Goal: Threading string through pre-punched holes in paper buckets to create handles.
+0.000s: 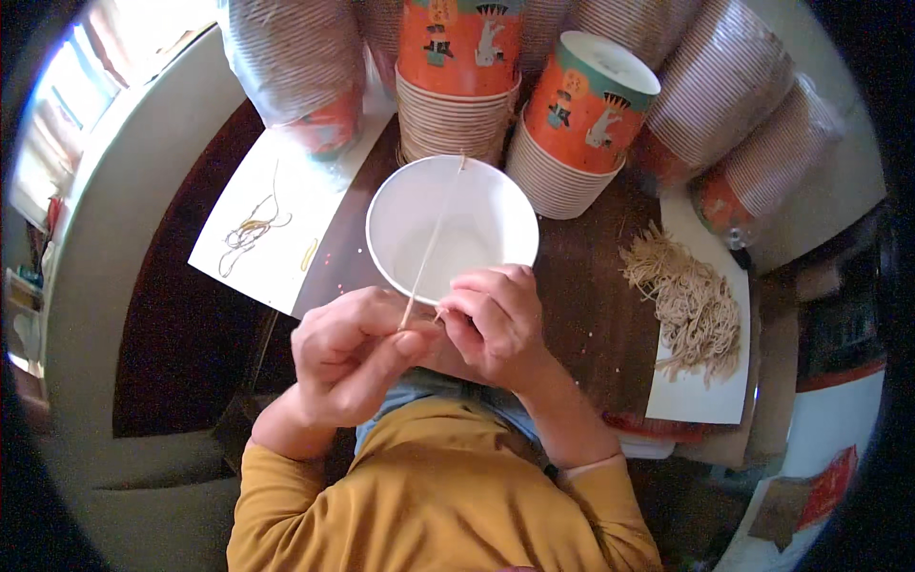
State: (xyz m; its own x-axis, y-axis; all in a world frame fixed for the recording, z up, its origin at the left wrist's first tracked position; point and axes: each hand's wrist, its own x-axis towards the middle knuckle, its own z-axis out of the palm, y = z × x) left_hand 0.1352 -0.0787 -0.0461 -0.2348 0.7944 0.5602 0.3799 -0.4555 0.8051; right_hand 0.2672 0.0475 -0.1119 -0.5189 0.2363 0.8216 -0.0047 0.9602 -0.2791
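Wkshop-type rm w/ stacked tubs (459, 93)

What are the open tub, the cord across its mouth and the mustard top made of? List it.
Open tub: probably coated paperboard; smooth, satin white inside, thin-walled.
Cord: likely cotton or similar fibre; matte and beige, without plastic shine.
Mustard top: fabric; matte, falling in soft folds; fibre unclear.

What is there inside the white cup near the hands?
Inside the cup, only white wall and bottom show. A string crosses its mouth to the left hand. Whatever lies behind the right hand, at the near edge, is covered.
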